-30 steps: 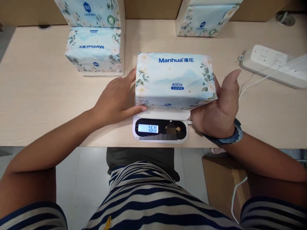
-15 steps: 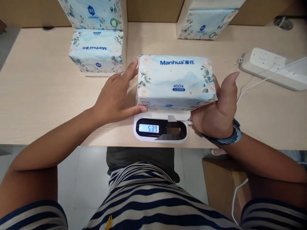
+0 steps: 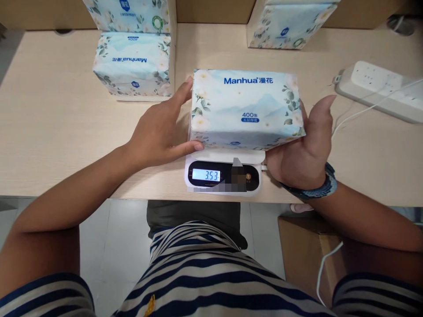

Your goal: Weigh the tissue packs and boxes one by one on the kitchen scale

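A pale blue, floral pack of tissues [image 3: 246,103] sits over the platform of a white digital scale [image 3: 224,178], its printed "Manhua" face turned up. The scale's lit display reads about 3.53. My left hand [image 3: 158,130] grips the pack's left end, with the thumb at the front lower corner and the fingers along the side. Around the right end is my right hand [image 3: 300,152], its palm low against the pack and its thumb raised off it. The fingers of this hand are partly hidden behind the pack.
More tissue packs [image 3: 134,64] are stacked at the back left, and others [image 3: 291,26] at the back right. A white power strip [image 3: 383,90] with a cable lies on the right of the wooden table [image 3: 59,127]. Below stands a cardboard box [image 3: 297,251].
The scale's reading has dropped from about 5.39 to 3.53. Both hands keep their places on the tissue pack; the whole view has shifted slightly.
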A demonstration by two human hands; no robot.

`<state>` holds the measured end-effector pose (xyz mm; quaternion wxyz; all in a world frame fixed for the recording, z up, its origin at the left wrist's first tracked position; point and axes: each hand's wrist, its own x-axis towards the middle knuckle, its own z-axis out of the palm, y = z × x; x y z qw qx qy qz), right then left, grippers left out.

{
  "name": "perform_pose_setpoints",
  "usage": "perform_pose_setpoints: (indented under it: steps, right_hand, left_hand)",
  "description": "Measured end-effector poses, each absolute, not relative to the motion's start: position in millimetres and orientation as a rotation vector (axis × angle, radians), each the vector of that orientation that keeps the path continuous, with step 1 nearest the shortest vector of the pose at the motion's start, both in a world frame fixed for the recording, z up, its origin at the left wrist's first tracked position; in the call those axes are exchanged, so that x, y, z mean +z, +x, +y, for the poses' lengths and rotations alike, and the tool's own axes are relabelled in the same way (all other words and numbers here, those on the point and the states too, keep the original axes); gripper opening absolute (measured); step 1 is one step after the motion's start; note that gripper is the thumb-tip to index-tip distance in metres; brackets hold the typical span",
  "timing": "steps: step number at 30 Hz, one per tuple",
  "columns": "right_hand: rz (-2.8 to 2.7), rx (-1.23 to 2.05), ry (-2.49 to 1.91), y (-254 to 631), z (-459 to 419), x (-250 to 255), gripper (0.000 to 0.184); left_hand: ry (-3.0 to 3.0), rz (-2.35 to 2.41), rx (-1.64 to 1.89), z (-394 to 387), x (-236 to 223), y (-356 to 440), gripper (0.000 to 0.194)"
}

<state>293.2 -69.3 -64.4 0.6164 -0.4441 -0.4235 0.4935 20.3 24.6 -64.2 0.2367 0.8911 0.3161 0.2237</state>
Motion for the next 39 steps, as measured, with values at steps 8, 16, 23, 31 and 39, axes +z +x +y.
perform_pose_setpoints:
  steps: [8,16,23,31,39]
  right_hand:
    - [-0.978,1.141,-0.953,293,-69,-64,0.054]
    - [-0.935,1.099,-1.007,294,-68,-64,0.064]
    - [-0.993,0.985,-0.969,298,-62,-72,0.051]
    - [-0.852,0.964,-1.043,295,-69,-76,0.051]
    - [-0.852,1.037,-1.198,297,-70,-97,0.073]
  left_hand:
    - [2.393,0.868,0.649,25,-66,20,0.133]
    - [2.388,0.907,0.621,17,-57,24,0.141]
    - [2.386,0.883,0.688,18,-60,21,0.137]
    - [2.256,0.827,0.936,12,-74,17,0.127]
    - [1.870,0.735,0.920,-7,-113,12,0.117]
